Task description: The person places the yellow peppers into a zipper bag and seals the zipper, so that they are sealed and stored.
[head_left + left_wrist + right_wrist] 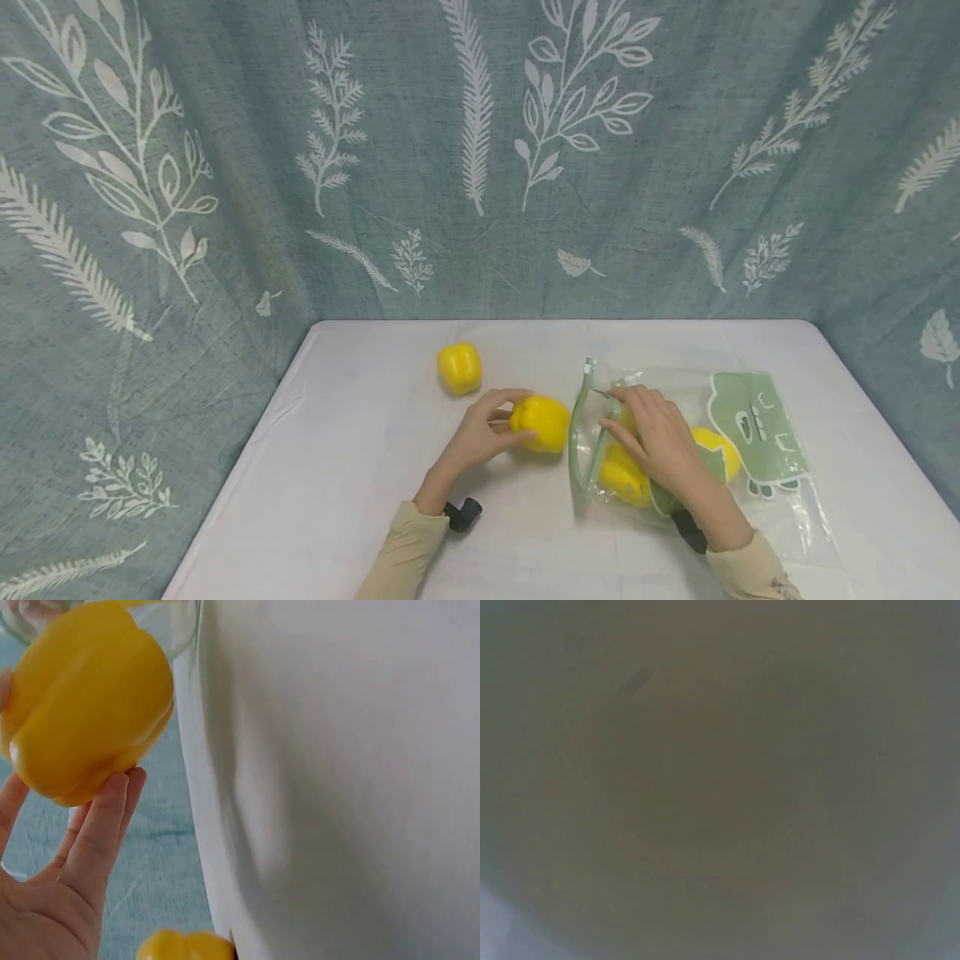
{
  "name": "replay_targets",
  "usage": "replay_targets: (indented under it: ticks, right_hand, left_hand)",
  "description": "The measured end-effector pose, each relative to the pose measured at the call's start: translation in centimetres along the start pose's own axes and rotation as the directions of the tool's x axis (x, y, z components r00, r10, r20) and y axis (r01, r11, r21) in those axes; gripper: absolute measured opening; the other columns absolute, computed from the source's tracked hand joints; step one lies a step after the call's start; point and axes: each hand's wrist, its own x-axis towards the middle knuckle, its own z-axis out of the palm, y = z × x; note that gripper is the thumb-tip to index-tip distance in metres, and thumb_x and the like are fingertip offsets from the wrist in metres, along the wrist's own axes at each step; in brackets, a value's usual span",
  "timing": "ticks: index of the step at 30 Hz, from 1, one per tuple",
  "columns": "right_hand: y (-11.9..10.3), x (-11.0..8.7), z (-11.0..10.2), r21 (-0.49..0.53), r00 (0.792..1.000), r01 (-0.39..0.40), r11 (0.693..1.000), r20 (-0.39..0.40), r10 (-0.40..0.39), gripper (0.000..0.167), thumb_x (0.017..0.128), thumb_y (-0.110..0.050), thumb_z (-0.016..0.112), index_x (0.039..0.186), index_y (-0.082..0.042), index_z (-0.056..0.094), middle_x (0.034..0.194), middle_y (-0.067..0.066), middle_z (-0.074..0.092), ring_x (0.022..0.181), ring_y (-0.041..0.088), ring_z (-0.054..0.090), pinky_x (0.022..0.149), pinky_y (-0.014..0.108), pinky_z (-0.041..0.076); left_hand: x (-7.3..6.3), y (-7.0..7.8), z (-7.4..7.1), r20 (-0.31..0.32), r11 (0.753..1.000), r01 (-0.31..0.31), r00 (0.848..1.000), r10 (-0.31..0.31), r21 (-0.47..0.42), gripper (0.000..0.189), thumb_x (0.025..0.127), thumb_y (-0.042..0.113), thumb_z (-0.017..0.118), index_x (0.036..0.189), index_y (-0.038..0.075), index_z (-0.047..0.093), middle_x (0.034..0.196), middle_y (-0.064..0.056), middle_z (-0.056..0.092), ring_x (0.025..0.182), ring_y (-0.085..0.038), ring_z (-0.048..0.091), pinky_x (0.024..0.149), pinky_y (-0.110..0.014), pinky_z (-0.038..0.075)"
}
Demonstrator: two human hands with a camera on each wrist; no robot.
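My left hand point(480, 429) grips a yellow bell pepper point(542, 423) between thumb and fingers, just left of the bag's mouth. In the left wrist view the same bell pepper point(90, 705) fills the upper left, with fingertips point(112, 787) against its underside. A clear zip bag point(757, 517) with a green cartoon print lies on its side, its green-edged mouth spread toward the left. At that mouth my right hand point(660, 437) holds the upper edge of the film. Inside the bag are yellow bell peppers point(622, 475), partly hidden by the hand and the print. The right wrist view is a murky blur.
Another yellow bell pepper point(459, 368) stands on the white-covered table point(322, 467), behind my left hand. A blue-green leaf-patterned curtain point(420, 150) hangs behind the table and at both sides. Dark wrist cameras point(463, 515) sit under the wrists.
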Motion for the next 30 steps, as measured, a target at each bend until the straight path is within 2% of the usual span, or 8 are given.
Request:
replay_targets:
  ticks: [8,21,30]
  right_hand:
    - [0.2,0.0,0.1,-0.007,1.000,0.004,1.000,-0.005,-0.004,0.040,0.089,-0.034,0.060,0.121,-0.011,0.050,0.107,0.003,0.056,0.093,0.021,0.051,0.077,0.038,0.042]
    - [0.2,0.0,0.1,-0.005,1.000,0.011,1.000,-0.012,-0.011,0.040,0.089,-0.033,0.061,0.121,-0.011,0.051,0.107,0.003,0.056,0.093,0.020,0.051,0.075,0.037,0.043]
    - [0.2,0.0,0.1,-0.004,1.000,0.013,1.000,-0.009,-0.013,0.040,0.089,-0.033,0.060,0.121,-0.011,0.051,0.107,0.003,0.057,0.093,0.020,0.051,0.074,0.036,0.042]
  left_hand:
    - [0.1,0.3,1.4,0.035,0.999,-0.022,0.999,0.023,-0.031,0.054,0.077,0.006,0.074,0.126,0.001,0.052,0.124,-0.018,0.050,0.116,-0.033,0.050,0.094,-0.042,0.048]
    - [0.7,0.6,2.4,0.066,0.999,-0.049,0.997,0.050,-0.021,0.055,0.077,0.006,0.074,0.127,0.002,0.051,0.122,-0.019,0.048,0.115,-0.036,0.051,0.090,-0.039,0.050]
    - [1.3,0.4,2.9,0.090,1.000,-0.031,0.995,0.031,0.000,0.055,0.077,0.008,0.074,0.127,0.003,0.051,0.124,-0.018,0.046,0.116,-0.037,0.050,0.091,-0.038,0.050]
